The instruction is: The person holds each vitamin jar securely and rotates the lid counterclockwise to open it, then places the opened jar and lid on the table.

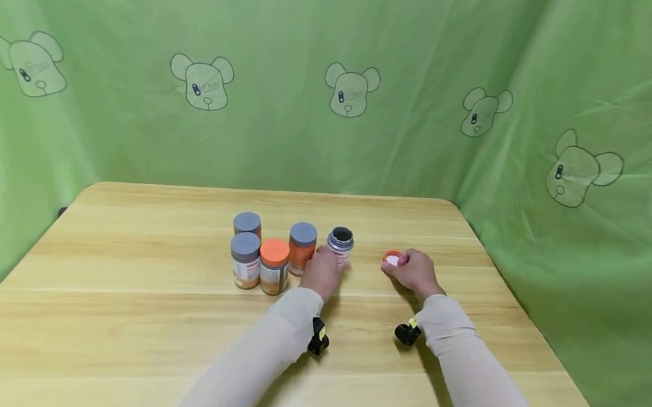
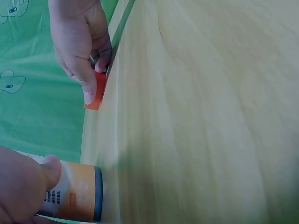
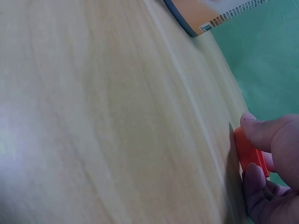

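My left hand (image 1: 323, 273) grips an uncapped jar (image 1: 341, 246) with a dark open mouth and a white and orange label. In the left wrist view the thumb lies along the side of that jar (image 2: 74, 191), whose dark base is at the table. To its right, my right hand (image 1: 416, 271) pinches an orange lid (image 1: 392, 257), white inside face upward. The right wrist view shows thumb and fingers at the edge of the lid (image 3: 250, 151), low over the table.
Left of my left hand stand several capped jars: an orange-lidded one (image 1: 275, 266), and grey-lidded ones at front left (image 1: 246, 260), back left (image 1: 247, 223) and right (image 1: 303, 247). A green curtain (image 1: 282, 104) hangs behind the wooden table (image 1: 137, 310) and along its right.
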Available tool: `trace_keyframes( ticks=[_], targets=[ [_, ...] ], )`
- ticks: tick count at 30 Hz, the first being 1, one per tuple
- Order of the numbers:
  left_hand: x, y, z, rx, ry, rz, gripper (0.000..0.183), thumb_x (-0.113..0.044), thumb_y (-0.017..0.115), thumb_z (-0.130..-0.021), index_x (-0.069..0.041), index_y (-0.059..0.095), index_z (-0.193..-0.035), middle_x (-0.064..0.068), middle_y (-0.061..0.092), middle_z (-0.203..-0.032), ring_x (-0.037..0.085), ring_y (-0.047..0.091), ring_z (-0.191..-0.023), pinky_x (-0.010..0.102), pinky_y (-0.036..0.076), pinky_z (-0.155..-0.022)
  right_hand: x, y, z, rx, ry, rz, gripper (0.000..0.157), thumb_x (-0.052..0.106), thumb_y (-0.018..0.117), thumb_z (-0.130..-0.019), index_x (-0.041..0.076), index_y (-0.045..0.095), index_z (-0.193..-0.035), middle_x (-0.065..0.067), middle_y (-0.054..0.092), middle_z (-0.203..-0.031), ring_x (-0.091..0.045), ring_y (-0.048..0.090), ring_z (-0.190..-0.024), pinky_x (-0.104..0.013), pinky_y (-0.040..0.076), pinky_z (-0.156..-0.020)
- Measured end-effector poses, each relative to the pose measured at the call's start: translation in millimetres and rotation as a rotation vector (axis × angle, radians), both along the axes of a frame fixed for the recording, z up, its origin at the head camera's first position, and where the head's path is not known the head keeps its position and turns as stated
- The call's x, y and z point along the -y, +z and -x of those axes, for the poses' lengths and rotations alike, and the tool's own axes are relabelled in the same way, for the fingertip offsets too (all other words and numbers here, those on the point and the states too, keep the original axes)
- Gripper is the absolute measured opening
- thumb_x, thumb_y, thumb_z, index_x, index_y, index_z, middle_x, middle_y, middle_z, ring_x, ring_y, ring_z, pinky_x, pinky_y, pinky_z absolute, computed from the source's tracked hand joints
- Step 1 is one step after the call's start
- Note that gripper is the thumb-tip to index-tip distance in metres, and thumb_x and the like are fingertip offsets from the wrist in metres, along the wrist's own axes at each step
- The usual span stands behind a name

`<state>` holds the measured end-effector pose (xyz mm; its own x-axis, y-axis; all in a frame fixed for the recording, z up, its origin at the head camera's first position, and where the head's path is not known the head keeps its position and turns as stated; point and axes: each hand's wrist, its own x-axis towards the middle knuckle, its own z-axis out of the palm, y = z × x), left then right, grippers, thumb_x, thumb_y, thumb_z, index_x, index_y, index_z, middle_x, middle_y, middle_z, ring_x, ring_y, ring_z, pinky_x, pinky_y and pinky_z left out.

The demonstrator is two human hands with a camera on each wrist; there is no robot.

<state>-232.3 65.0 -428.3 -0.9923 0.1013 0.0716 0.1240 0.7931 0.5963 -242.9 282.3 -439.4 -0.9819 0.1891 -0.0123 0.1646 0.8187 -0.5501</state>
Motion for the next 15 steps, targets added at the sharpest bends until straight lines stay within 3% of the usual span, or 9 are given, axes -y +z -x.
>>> trace_keyframes(
  ticks=[8,15],
  targets=[
    [11,9.7,-2.0,-0.108,-0.084,0.079,0.018,-0.015,0.061,-0.096,0.001,0.069,-0.095,0.011,0.067,-0.089,0.024,0.068,-0.075,0.036,0.055,-0.065,1,1.4,1.5,-0.061,-0.006,0.063,0.042,0.032,0.077,-0.082,0.001,0.051,-0.094,-0.017,0.056,-0.093,-0.032,0.052,-0.089,-0.041,0.042,-0.078],
    [21,14.4,-14.4,-0.032,-0.116,0.063,0.019,-0.020,0.063,-0.095,-0.002,0.071,-0.093,0.007,0.068,-0.084,0.017,0.064,-0.064,0.033,0.051,-0.054,7,-1.5,-8.3,-0.123,-0.080,0.123,0.038,0.031,0.071,-0.086,-0.001,0.055,-0.100,-0.021,0.059,-0.097,-0.033,0.055,-0.090,-0.041,0.045,-0.075]
  ],
)
